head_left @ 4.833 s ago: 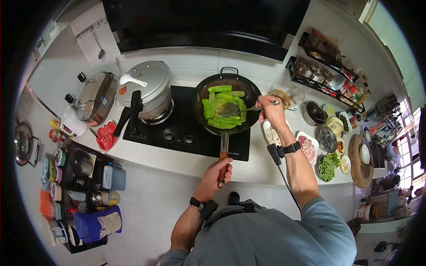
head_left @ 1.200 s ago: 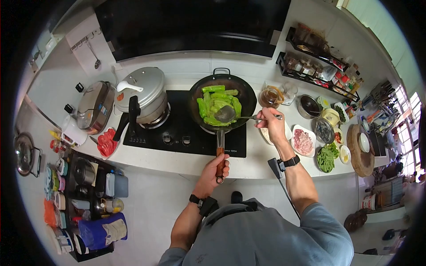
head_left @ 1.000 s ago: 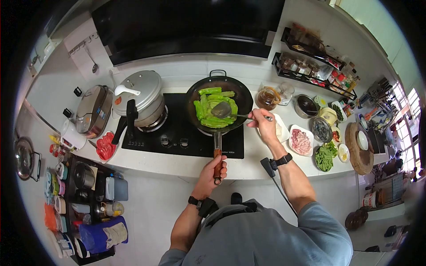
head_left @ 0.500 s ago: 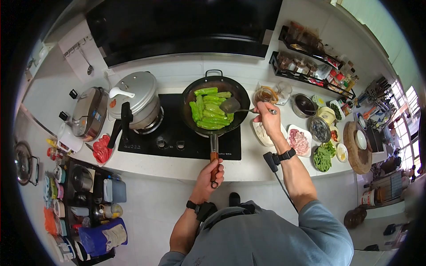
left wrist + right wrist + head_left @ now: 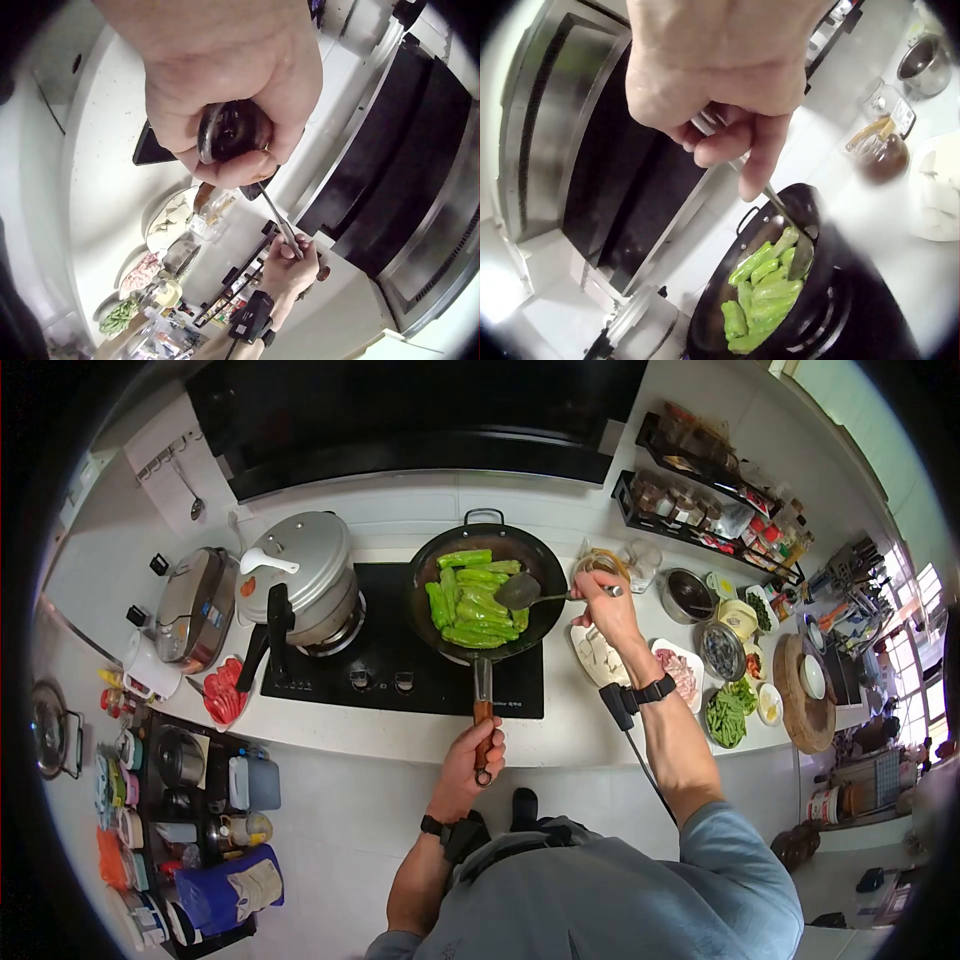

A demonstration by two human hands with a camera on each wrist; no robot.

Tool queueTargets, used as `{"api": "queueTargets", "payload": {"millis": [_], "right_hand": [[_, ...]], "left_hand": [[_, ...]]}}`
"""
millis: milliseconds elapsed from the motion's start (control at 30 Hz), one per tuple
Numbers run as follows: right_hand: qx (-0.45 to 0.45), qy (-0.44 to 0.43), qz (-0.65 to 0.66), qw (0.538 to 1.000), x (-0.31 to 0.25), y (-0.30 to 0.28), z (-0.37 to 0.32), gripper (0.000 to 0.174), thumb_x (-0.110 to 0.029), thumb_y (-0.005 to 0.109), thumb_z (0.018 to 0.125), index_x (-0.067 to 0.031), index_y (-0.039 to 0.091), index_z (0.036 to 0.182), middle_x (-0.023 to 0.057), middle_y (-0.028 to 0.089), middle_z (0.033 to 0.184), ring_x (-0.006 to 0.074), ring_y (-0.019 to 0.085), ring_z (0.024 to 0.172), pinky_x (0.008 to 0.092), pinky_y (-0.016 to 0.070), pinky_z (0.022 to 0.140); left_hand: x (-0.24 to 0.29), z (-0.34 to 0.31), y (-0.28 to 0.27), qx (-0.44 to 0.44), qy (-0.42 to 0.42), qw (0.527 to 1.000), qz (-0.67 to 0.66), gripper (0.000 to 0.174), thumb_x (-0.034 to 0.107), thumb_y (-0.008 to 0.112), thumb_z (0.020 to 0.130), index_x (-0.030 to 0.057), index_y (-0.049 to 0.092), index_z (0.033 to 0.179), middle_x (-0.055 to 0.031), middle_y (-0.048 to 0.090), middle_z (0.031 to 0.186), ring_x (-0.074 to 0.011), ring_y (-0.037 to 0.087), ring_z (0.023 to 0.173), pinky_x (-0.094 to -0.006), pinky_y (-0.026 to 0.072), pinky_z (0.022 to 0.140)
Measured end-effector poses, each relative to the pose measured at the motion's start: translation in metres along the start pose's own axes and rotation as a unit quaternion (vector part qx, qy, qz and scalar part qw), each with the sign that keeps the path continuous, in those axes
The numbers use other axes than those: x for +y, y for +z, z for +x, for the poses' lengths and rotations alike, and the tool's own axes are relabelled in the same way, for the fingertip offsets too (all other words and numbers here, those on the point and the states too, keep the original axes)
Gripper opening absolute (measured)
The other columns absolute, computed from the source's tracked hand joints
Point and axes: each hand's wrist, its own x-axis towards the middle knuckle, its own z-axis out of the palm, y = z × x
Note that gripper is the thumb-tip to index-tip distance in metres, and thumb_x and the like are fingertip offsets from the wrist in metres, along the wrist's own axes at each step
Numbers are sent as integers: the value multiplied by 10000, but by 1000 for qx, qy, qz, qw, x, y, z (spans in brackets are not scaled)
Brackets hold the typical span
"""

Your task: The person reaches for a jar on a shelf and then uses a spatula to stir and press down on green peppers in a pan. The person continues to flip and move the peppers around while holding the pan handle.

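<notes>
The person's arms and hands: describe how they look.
Short grey-blue fabric sleeves leave both forearms bare. The left hand and right hand are gloveless. Black wrist straps carry boxy black devices; a thin black cable runs from the right one.

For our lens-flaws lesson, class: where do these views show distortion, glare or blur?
Head view: counter bows, corners black, window bright; left wrist view: counter edge curves too, distant beans look soft; right wrist view: lower left blown out, pale haze over the counter, shine on the peppers.
</notes>
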Motion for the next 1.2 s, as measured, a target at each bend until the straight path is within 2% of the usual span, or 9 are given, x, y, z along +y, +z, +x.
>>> {"api": "queueTargets", "payload": {"millis": [100, 233, 400, 567, 700, 900, 1067, 1133, 1200], "right_hand": [[23, -2, -10, 1000, 5, 0, -3, 326, -231, 630, 1013, 34, 684, 830, 63, 674, 778, 151, 605, 503, 305, 532, 492], [0, -21, -10, 1000, 11, 8, -11, 326, -259, 644, 1028, 19, 700, 866, 54, 686, 808, 141, 633, 562, 273, 522, 541], [28, -44, 26, 998, -16, -4, -26, 365, -283, 652, 1031, 31, 703, 852, 65, 690, 807, 150, 641, 573, 280, 518, 543], [3, -37, -27, 999, -26, -10, -38, 355, -242, 649, 1010, 36, 698, 796, 73, 684, 773, 157, 630, 542, 294, 504, 515], [0, -41, -68, 997, -28, -7, -38, 360, -223, 647, 999, 53, 687, 772, 79, 669, 728, 164, 612, 507, 306, 498, 497], [-35, -28, -107, 993, -25, 2, -35, 348, -242, 657, 995, 57, 701, 822, 71, 664, 735, 172, 625, 519, 319, 508, 504], [-53, -52, -136, 988, -31, 12, -42, 359, -273, 670, 997, 50, 719, 849, 60, 682, 743, 165, 636, 550, 319, 516, 535], [-4, -34, -112, 993, -39, 15, -42, 366, -283, 673, 998, 45, 720, 842, 62, 696, 755, 159, 638, 558, 311, 511, 549], [1, -54, -103, 993, -36, 18, -40, 366, -285, 674, 998, 42, 721, 840, 64, 703, 763, 156, 640, 558, 305, 508, 553]], "left_hand": [[-1, -3, 2, 13, 6, 1000, 9, 206, 247, 607, 1093, 56, 637, 1164, -14, 626, 851, -72, 510, 562, -211, 389, 409], [0, -7, 8, 13, 10, 1000, 19, 214, 243, 600, 1097, 44, 643, 1163, -14, 623, 853, -67, 505, 554, -201, 394, 409], [1, -9, 8, 12, 13, 999, 28, 226, 251, 597, 1101, 43, 643, 1177, -17, 622, 858, -62, 507, 560, -196, 395, 413], [1, -8, 6, 6, 4, 1000, 22, 226, 252, 602, 1099, 47, 640, 1185, -19, 629, 855, -71, 521, 577, -206, 404, 422], [-4, 0, -5, 27, 1, 1000, 17, 210, 248, 593, 1098, 51, 638, 1159, -24, 616, 842, -77, 496, 535, -212, 362, 391], [-2, -3, -1, 23, 0, 999, 24, 194, 249, 601, 1093, 63, 641, 1133, -20, 618, 816, -76, 496, 517, -215, 355, 383], [1, -7, 3, 22, -4, 999, 24, 185, 250, 626, 1079, 70, 639, 1124, -20, 620, 807, -80, 502, 517, -215, 354, 387], [2, -3, -3, -2, -12, 1000, 25, 211, 258, 603, 1097, 72, 637, 1189, -6, 625, 853, -76, 516, 578, -213, 387, 420], [2, -3, -3, 7, -9, 999, 30, 209, 259, 603, 1096, 73, 637, 1187, -5, 625, 852, -74, 513, 575, -210, 386, 420]]}}
